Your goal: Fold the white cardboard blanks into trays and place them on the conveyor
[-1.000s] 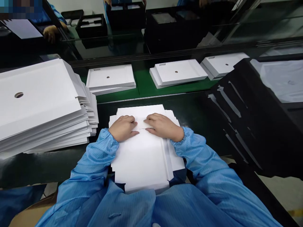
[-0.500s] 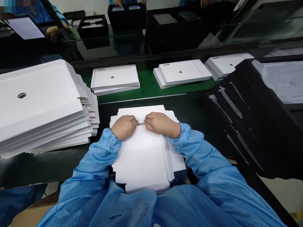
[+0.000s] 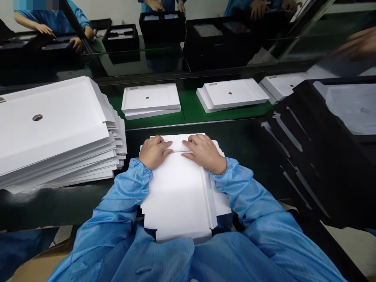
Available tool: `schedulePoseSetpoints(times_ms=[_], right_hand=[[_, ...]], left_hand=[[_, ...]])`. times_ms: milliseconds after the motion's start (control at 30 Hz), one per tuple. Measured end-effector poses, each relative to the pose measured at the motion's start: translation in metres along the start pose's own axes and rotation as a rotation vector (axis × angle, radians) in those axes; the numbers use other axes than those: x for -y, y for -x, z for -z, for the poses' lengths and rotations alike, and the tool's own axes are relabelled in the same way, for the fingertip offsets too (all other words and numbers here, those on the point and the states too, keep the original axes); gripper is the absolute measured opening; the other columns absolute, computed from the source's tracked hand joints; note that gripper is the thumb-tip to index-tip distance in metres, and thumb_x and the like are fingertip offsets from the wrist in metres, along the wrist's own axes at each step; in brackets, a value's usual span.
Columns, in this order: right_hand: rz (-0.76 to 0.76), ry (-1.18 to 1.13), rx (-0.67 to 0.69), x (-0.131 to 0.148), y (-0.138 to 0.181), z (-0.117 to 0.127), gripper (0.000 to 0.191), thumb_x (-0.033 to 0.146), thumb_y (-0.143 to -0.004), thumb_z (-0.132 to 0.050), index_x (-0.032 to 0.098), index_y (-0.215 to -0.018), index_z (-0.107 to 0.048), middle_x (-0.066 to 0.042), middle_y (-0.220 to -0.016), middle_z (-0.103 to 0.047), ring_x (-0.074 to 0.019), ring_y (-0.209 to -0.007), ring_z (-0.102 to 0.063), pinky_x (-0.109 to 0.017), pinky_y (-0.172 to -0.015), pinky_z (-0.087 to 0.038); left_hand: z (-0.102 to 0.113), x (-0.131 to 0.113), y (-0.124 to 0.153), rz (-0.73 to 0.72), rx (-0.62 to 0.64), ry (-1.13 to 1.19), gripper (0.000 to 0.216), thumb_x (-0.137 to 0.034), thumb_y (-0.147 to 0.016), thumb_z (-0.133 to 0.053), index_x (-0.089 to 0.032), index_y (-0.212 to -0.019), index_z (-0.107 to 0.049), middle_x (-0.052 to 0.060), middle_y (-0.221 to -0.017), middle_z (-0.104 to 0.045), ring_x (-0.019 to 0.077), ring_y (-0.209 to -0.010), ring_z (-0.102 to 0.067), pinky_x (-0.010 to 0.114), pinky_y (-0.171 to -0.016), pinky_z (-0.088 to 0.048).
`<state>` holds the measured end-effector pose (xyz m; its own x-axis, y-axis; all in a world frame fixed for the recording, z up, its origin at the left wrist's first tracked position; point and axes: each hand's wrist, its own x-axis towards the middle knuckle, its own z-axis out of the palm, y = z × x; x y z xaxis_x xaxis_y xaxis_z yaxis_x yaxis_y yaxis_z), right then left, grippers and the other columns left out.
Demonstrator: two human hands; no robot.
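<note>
A white cardboard box blank (image 3: 179, 196) with notched flaps lies in front of me, its near end against my blue smock. My left hand (image 3: 155, 152) grips the left part of its far flap, fingers bent over it and thumb pointing inward along the crease. On the other side, my right hand (image 3: 203, 152) grips the right part of the same flap, with thumb and forefinger apart. Between the two hands a bare strip of the flap and the crease show. The fingertips on the far side are partly hidden.
At left stands a tall stack of white cardboard blanks (image 3: 55, 137). Folded white trays (image 3: 149, 98) and more white trays (image 3: 235, 94) sit on the green strip beyond. A black case (image 3: 317, 156) leans at right. A co-worker's blurred hand (image 3: 358, 47) is above it.
My hands have spread slightly apart along the flap, and their thumbs and forefingers have opened out from a tight pinch. A co-worker's hand has appeared at upper right.
</note>
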<state>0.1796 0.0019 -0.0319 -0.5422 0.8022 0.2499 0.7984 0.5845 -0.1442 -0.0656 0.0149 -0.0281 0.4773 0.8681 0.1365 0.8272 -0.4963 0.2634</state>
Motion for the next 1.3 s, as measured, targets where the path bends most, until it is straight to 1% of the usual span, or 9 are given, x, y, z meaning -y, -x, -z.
schedulePoseSetpoints(times_ms=[100, 167, 300, 467, 667, 867, 1033, 1200, 1300], right_hand=[[0.004, 0.002, 0.065, -0.003, -0.003, -0.005, 0.040, 0.049, -0.094, -0.059, 0.019, -0.118, -0.070, -0.011, -0.106, -0.067, -0.0282, -0.100, -0.055, -0.040, -0.087, -0.039], [0.011, 0.011, 0.078, -0.003, -0.004, -0.009, 0.035, 0.046, -0.095, -0.059, 0.019, -0.113, -0.072, -0.011, -0.104, -0.068, -0.0278, -0.100, -0.056, -0.039, -0.087, -0.038], [0.038, 0.048, 0.047, 0.000, -0.003, -0.012, 0.033, 0.041, -0.100, -0.052, 0.017, -0.109, -0.073, -0.012, -0.100, -0.070, -0.0265, -0.096, -0.058, -0.039, -0.084, -0.037], [0.030, 0.099, 0.026, 0.004, 0.000, -0.007, 0.040, 0.039, -0.104, -0.041, 0.016, -0.103, -0.075, -0.012, -0.090, -0.072, -0.0243, -0.085, -0.061, -0.039, -0.077, -0.034], [0.017, 0.142, 0.015, 0.005, 0.004, -0.001, 0.047, 0.039, -0.106, -0.036, 0.011, -0.127, -0.067, -0.013, -0.084, -0.074, -0.0245, -0.082, -0.064, -0.038, -0.073, -0.034], [0.009, 0.145, 0.130, 0.008, 0.003, 0.005, 0.046, 0.036, -0.106, -0.036, 0.011, -0.136, -0.060, -0.013, -0.088, -0.076, -0.0233, -0.081, -0.067, -0.036, -0.071, -0.036], [-0.011, 0.144, 0.159, 0.004, 0.003, 0.015, 0.047, 0.041, -0.106, -0.036, 0.013, -0.134, -0.061, -0.012, -0.094, -0.077, -0.0241, -0.086, -0.070, -0.034, -0.072, -0.041], [-0.112, -0.031, 0.150, -0.012, 0.010, 0.020, 0.041, 0.045, -0.097, -0.057, 0.020, -0.129, -0.066, -0.009, -0.119, -0.074, -0.0255, -0.109, -0.066, -0.035, -0.091, -0.047], [-0.169, -0.141, 0.161, -0.020, 0.013, 0.016, 0.031, 0.039, -0.094, -0.063, 0.023, -0.119, -0.072, -0.007, -0.118, -0.073, -0.0238, -0.110, -0.065, -0.034, -0.095, -0.047]], left_hand=[[-0.002, 0.001, 0.000, -0.049, 0.048, -0.082, 0.047, -0.049, -0.089, -0.065, -0.027, -0.131, -0.067, 0.012, -0.116, -0.064, 0.0318, -0.110, -0.057, 0.044, -0.089, -0.041], [-0.004, 0.001, 0.000, -0.060, 0.059, -0.106, 0.042, -0.045, -0.092, -0.062, -0.026, -0.129, -0.068, 0.012, -0.114, -0.065, 0.0311, -0.107, -0.057, 0.044, -0.086, -0.039], [-0.004, -0.001, 0.000, -0.090, 0.013, -0.139, 0.031, -0.039, -0.097, -0.054, -0.024, -0.116, -0.074, 0.011, -0.100, -0.067, 0.0285, -0.096, -0.060, 0.044, -0.083, -0.035], [0.003, -0.008, 0.001, -0.109, -0.058, -0.131, 0.035, -0.041, -0.100, -0.046, -0.023, -0.110, -0.075, 0.010, -0.085, -0.069, 0.0254, -0.084, -0.063, 0.045, -0.085, -0.033], [0.007, -0.009, 0.004, -0.151, -0.123, -0.109, 0.033, -0.037, -0.102, -0.045, -0.026, -0.110, -0.074, 0.006, -0.081, -0.074, 0.0199, -0.074, -0.065, 0.045, -0.094, -0.034], [0.000, -0.005, 0.004, -0.217, -0.182, -0.134, 0.027, -0.033, -0.100, -0.051, -0.025, -0.107, -0.075, 0.005, -0.078, -0.075, 0.0183, -0.069, -0.066, 0.046, -0.097, -0.037], [-0.002, 0.000, 0.002, -0.198, -0.167, -0.061, 0.027, -0.035, -0.100, -0.053, -0.024, -0.114, -0.073, 0.005, -0.087, -0.077, 0.0200, -0.080, -0.069, 0.043, -0.093, -0.040], [-0.004, 0.007, -0.001, -0.096, -0.095, 0.036, 0.030, -0.040, -0.095, -0.061, -0.022, -0.116, -0.072, 0.006, -0.104, -0.077, 0.0241, -0.096, -0.071, 0.040, -0.089, -0.045], [-0.006, 0.010, -0.002, -0.092, -0.070, 0.062, 0.025, -0.037, -0.095, -0.061, -0.023, -0.111, -0.074, 0.005, -0.106, -0.077, 0.0246, -0.099, -0.071, 0.040, -0.091, -0.045]])
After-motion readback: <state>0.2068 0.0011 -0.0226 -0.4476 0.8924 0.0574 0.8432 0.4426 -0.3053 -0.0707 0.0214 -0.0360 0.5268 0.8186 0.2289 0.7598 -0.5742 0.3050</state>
